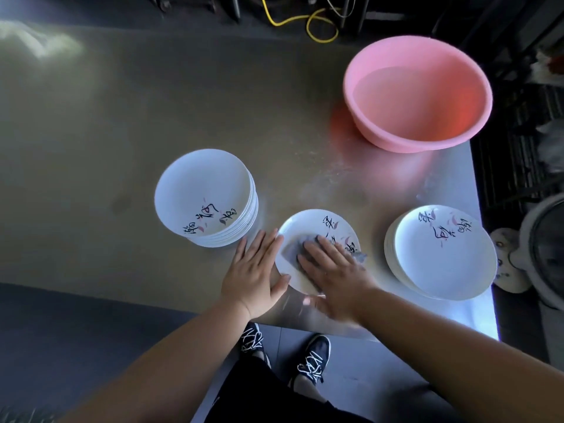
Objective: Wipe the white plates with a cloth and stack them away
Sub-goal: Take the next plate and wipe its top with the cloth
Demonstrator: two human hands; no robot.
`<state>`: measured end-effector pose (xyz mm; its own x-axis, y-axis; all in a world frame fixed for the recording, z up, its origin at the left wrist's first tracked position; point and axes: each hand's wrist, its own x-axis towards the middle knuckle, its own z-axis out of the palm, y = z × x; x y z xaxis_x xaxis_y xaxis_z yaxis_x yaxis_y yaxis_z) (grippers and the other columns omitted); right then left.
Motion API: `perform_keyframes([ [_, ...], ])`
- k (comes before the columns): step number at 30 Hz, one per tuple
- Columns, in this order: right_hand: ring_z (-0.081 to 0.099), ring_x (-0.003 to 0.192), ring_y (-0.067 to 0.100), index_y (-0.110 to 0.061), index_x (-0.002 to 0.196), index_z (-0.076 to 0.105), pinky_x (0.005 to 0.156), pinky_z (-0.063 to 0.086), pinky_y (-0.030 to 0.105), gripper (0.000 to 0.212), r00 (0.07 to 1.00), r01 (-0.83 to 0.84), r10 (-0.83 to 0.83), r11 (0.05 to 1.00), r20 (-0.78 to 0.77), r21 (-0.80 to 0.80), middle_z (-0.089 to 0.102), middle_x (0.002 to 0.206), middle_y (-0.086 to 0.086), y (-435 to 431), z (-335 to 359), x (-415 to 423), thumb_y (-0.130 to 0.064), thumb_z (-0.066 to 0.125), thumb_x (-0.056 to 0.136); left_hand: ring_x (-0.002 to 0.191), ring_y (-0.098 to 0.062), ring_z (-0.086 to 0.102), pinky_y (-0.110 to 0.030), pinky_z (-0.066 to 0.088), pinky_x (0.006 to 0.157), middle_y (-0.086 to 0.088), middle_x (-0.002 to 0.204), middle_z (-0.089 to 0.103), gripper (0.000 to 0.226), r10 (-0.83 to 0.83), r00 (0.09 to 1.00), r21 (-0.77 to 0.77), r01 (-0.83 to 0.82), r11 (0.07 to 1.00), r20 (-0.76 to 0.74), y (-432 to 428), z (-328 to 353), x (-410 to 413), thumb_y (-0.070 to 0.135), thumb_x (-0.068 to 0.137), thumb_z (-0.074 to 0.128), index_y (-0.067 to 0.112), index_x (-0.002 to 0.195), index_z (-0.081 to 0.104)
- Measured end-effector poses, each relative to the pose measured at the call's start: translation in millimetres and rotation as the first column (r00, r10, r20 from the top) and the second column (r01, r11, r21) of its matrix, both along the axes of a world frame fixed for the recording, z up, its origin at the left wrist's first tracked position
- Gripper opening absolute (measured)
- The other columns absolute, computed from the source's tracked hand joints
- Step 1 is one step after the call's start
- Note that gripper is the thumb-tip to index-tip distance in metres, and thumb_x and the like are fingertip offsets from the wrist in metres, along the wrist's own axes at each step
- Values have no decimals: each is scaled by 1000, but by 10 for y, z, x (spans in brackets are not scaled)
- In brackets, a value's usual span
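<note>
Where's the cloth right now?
Head view, lower centre: the grey cloth lies on the single plate, between the left stack and right stack, pressed flat under the right hand.

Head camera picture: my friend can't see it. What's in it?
A person's right hand presses a grey cloth flat onto a single white round plate with black writing, while the left hand touches its rim. A left stack and right stack of matching plates flank it on the steel table, with a pink plastic basin behind.
</note>
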<state>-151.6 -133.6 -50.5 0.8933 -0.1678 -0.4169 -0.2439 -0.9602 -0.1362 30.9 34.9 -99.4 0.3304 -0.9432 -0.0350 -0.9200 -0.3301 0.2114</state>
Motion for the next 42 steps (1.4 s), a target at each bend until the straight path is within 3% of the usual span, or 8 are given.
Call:
perform_keyframes([
  [4, -16, 160, 32, -21, 168, 1, 131, 3, 51, 101, 984, 151, -148, 988, -99, 21, -14, 175, 6, -139, 84, 275, -82, 6, 87, 161, -24, 17, -58, 17, 128, -2, 174, 22, 84, 2, 1000, 16, -2, 1000, -7, 6, -13, 7, 59, 98, 45, 16, 166, 22],
  [9, 41, 149, 41, -12, 150, 55, 120, 29, 55, 95, 998, -66, 66, 998, -6, 14, 45, 161, 15, 222, 129, -276, -84, 28, 93, 162, -25, 14, -57, 17, 128, -1, 174, 21, 81, 1, 1000, 18, -1, 1000, -13, 0, 3, 3, 61, 102, 37, 16, 167, 20],
  [16, -6, 161, 33, -16, 167, 18, 127, -2, 48, 96, 983, 179, -179, 984, -32, -5, -3, 175, 5, -105, 31, -44, -79, 11, 95, 160, -30, 22, -59, 21, 126, -3, 173, 24, 81, -1, 1000, 8, 0, 1000, 3, 2, 0, 6, 57, 99, 44, 13, 165, 26],
  [21, 37, 151, 38, -11, 149, 57, 119, 20, 54, 93, 999, 35, -34, 999, -10, 3, 44, 162, 14, 248, 104, -474, -80, 37, 90, 161, -29, 17, -58, 18, 128, -2, 174, 21, 80, -8, 1000, 10, 8, 1000, 2, 4, -4, -2, 58, 101, 40, 14, 166, 24],
  [26, 20, 158, 39, -9, 160, 40, 126, 1, 52, 98, 966, 253, -255, 966, -51, -45, 27, 171, 13, 3, 113, -196, -78, 22, 93, 161, -29, 18, -58, 20, 127, -3, 174, 21, 82, 9, 1000, 29, -9, 1000, -2, -2, 1, -1, 55, 99, 42, 13, 166, 23],
  [32, 41, 148, 41, -3, 131, 69, 118, 23, 53, 93, 985, 151, -149, 988, -88, 11, 51, 155, 20, 283, 70, -463, -79, 37, 88, 161, -30, 17, -59, 20, 126, -2, 174, 22, 81, -2, 1000, 17, 2, 1000, -9, 3, -7, 2, 50, 96, 46, 13, 166, 25],
  [38, -28, 157, 28, -11, 165, -12, 127, -13, 46, 103, 974, 198, -210, 972, -81, -128, -30, 167, 1, -345, 55, 190, -77, -10, 85, 161, -28, 17, -58, 19, 127, -4, 174, 21, 81, -1, 1000, 24, 1, 1000, 7, -2, 8, 16, 51, 97, 45, 12, 165, 25],
  [42, -12, 161, 34, -4, 166, 7, 130, 8, 50, 110, 947, 287, -298, 952, -118, -104, -1, 175, 12, -53, 109, -128, -80, 6, 87, 161, -26, 17, -57, 19, 127, -3, 174, 21, 81, 2, 1000, 8, -2, 1000, 14, 0, -4, 5, 53, 98, 46, 13, 165, 27],
])
